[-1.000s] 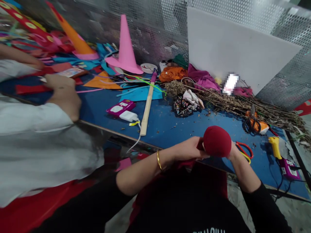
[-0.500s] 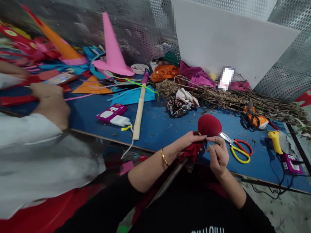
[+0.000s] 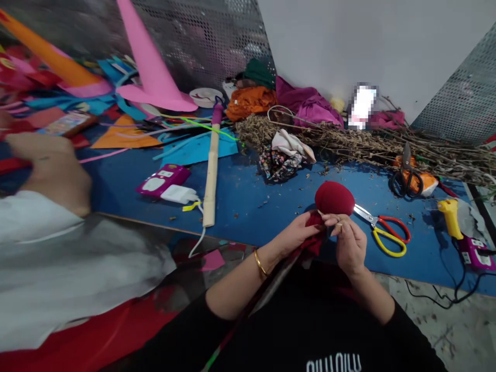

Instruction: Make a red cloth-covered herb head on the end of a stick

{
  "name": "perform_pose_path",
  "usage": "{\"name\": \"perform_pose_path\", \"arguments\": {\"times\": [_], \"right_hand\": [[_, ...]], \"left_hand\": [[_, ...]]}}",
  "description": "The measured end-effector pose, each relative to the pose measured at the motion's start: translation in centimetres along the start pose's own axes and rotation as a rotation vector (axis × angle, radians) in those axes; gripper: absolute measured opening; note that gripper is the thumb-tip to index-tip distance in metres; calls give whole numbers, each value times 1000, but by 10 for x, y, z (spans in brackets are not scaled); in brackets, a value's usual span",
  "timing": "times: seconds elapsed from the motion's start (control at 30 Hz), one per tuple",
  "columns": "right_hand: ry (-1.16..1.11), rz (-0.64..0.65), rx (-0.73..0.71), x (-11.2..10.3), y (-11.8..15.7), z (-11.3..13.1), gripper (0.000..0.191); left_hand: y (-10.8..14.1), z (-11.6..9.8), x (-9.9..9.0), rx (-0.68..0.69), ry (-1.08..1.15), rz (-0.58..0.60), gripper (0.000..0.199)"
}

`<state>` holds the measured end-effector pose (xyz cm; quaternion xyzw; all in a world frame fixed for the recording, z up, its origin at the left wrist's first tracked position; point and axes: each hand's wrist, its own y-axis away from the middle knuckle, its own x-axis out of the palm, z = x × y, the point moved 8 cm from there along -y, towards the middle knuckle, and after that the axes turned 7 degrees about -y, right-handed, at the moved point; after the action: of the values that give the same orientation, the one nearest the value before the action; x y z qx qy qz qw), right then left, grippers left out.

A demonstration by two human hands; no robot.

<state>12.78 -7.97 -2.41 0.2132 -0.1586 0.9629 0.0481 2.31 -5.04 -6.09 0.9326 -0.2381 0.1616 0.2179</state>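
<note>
A round dark red cushion-like piece (image 3: 334, 198) rests at the table's front, its lower edge at my fingers. My left hand (image 3: 298, 232), with a gold bangle at the wrist, is closed on gathered dark red cloth (image 3: 314, 243) just below it. The fingers of my right hand (image 3: 349, 243) are pinched together at the edge of the round piece, on something too small to make out. Scissors with red and yellow handles (image 3: 382, 230) lie right beside the round piece.
Dry twigs (image 3: 349, 142) run along the back, with black scissors (image 3: 406, 173) near them. A yellow glue gun (image 3: 449, 219) lies right. A wooden stick (image 3: 211, 181) and purple box (image 3: 165, 181) are left. Another person's hand (image 3: 54, 165) is far left.
The view has shifted and moved closer. My right hand's fingers have come in toward my left fingertips, at the lower edge of the round red piece.
</note>
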Motion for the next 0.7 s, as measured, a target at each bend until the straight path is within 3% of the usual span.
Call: {"name": "perform_pose_path", "arguments": {"times": [0.2,0.4,0.7], "right_hand": [[49,51,59,8,-3,-1,37],[0,-101,287,8,-12,0,37],[-53,-190,439,4,-17,5,41]], "left_hand": [[-3,5,2,97,-158,-23,38],[-6,8,-5,170,-399,-122,33],[-4,-2,-1,221,-663,-212,26]]}}
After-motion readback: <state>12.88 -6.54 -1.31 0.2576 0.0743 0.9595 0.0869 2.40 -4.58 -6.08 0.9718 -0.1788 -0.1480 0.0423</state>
